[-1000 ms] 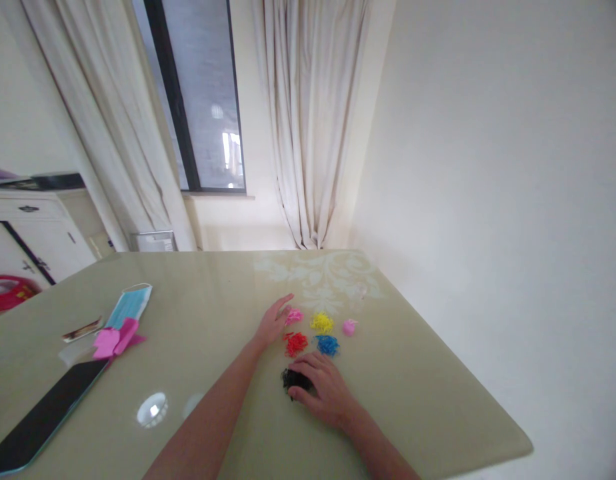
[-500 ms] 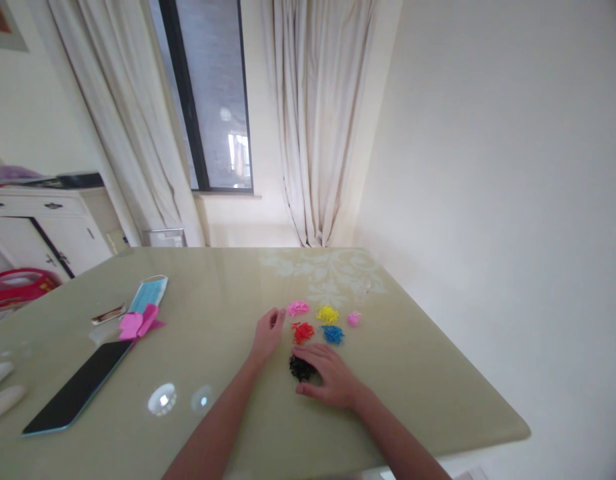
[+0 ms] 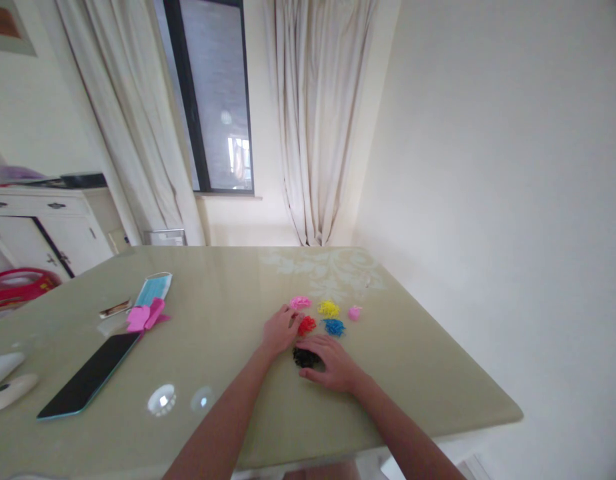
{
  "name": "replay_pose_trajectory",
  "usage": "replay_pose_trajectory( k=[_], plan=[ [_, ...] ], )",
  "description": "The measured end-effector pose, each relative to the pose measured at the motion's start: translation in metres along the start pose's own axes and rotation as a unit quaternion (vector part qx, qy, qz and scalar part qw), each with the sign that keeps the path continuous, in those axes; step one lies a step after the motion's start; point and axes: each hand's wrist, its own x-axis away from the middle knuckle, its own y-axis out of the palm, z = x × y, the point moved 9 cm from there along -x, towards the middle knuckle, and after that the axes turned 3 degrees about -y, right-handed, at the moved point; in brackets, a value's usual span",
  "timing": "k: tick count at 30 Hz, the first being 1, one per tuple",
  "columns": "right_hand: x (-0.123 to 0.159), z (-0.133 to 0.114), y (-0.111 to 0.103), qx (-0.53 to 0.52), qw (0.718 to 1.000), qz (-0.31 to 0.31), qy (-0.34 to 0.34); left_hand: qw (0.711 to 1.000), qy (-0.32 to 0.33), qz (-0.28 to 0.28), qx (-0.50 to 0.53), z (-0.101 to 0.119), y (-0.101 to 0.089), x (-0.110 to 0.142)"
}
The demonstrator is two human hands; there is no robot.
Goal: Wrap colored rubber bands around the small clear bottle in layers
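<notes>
Small heaps of thin, stringy pieces, perhaps tiny rubber bands, lie on the table. My right hand (image 3: 333, 363) curves around the black heap (image 3: 305, 358), thumb and fingers apart on its right side. At the left edge of the red heap (image 3: 307, 325) rests my left hand (image 3: 281, 329), its fingers bent and apart; whether they touch the pieces I cannot tell. Just beyond are a pink heap (image 3: 301, 303), a yellow heap (image 3: 329, 309) and a blue heap (image 3: 334, 327). A small round pink thing (image 3: 355, 313) sits to their right.
On the left of the glossy table (image 3: 213, 293) lie a dark flat tablet-like slab (image 3: 91, 377), a pink bow-like item (image 3: 146, 315) and a blue face mask (image 3: 155, 289). White rounded objects (image 3: 11, 393) are at the far left. A wall (image 3: 488, 200) stands to the right.
My left hand has moved right and opened out beside the red heap. The right hand remains around the black heap. The view has shifted slightly.
</notes>
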Motion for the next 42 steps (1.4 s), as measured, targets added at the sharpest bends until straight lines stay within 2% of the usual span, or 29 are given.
replay_pose_trajectory(
  k=[7, 10, 12, 14, 17, 20, 25, 34, 42],
  plan=[
    [-0.001, -0.003, -0.002, 0.007, 1.000, 0.005, -0.007, 1.000, 0.018, -0.013, 0.015, -0.003, 0.002, -0.003],
    [-0.001, -0.008, -0.007, 0.006, 0.999, 0.029, -0.020, 0.999, 0.023, -0.005, 0.044, -0.004, 0.000, -0.003],
    [0.000, -0.009, -0.016, 0.012, 0.997, 0.072, -0.026, 0.997, 0.021, 0.013, 0.069, -0.006, -0.004, -0.004],
    [0.003, -0.006, -0.029, 0.028, 0.989, 0.142, -0.015, 0.995, 0.005, 0.043, 0.093, -0.012, -0.011, -0.006],
    [0.012, 0.002, -0.048, 0.062, 0.965, 0.256, 0.018, 0.988, -0.032, 0.092, 0.122, -0.023, -0.023, -0.008],
    [0.020, 0.010, -0.055, 0.084, 0.945, 0.315, 0.036, 0.981, -0.050, 0.121, 0.140, -0.026, -0.030, -0.007],
    [0.023, 0.018, -0.053, 0.118, 0.936, 0.329, 0.051, 0.979, -0.059, 0.116, 0.159, -0.024, -0.031, -0.006],
    [0.028, 0.028, -0.058, 0.138, 0.911, 0.377, 0.091, 0.968, -0.110, 0.105, 0.198, -0.032, -0.035, -0.006],
    [0.032, 0.044, -0.072, 0.146, 0.891, 0.396, 0.167, 0.959, -0.139, 0.113, 0.219, -0.038, -0.038, -0.004]
  ],
)
